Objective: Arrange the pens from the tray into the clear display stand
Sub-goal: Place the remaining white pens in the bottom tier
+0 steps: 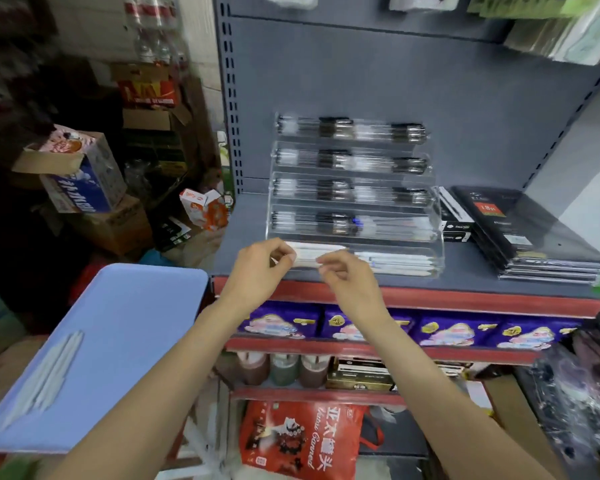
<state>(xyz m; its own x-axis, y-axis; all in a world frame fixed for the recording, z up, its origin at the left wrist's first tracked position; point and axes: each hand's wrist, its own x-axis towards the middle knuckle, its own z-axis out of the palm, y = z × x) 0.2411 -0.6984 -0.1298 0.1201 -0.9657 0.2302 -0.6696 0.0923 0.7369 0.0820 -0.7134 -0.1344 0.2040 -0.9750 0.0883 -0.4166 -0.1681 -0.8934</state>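
- Tray (pixel 125 306): the blue tray sits left of the stand and lower down; a small bunch of white pens (pixel 47 374) lies on its near left part, so some pens are left to move; I cannot count them through the blur

- Left hand (pixel 257 268): at the stand's front left corner, fingers curled and pinching the left end of a white bundle (pixel 307 255) of pens, held level at the lowest tier

- Right hand (pixel 343 275): just right of the left hand, in front of the stand, fingertips pinched at the bundle's right end; both hands seem to be seating this batch in the left half of the bottom tier

- Stand (pixel 437 258): the clear stepped stand sits on the grey shelf (pixel 534 289); its upper tiers each hold rows of dark-capped pens, and the fourth tier down has dark pens at left and white ones at right

- The bottom tier's right half already holds white pens lying flat

- Judgement: the task looks well past halfway, nearly every tier filled; what remains is to settle the held bundle and bring over the tray's last pens

- Notebooks (pixel 520 230): a dark stack lies right of the stand, not part of the job
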